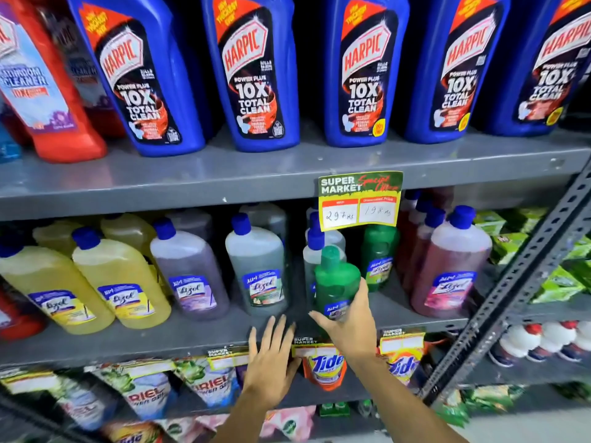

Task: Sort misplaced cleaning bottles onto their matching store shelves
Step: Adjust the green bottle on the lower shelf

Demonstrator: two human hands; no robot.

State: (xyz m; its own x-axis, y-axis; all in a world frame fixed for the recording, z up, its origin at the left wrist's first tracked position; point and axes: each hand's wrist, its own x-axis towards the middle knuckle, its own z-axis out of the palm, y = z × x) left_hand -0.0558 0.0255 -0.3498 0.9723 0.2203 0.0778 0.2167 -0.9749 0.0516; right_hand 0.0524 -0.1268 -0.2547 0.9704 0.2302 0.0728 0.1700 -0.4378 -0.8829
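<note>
My right hand [350,324] is shut on a small green Lizol bottle [335,279], held upright at the front of the middle shelf [179,342]. Another green Lizol bottle [379,257] stands just behind it to the right, under the price tag. My left hand [271,362] is open with fingers spread, its fingertips at the middle shelf's front edge, holding nothing. Along that shelf stand yellow Lizol bottles [118,282], a purple one [188,270], a grey-green one [256,266] and pink ones [447,266].
Blue Harpic bottles [252,71] fill the top shelf [224,174], with a red bathroom cleaner bottle [41,81] at the left. A yellow price tag [359,201] hangs from the top shelf. Tide [324,367] and Ariel pouches [147,394] hang below. A perforated grey upright [511,302] stands at the right.
</note>
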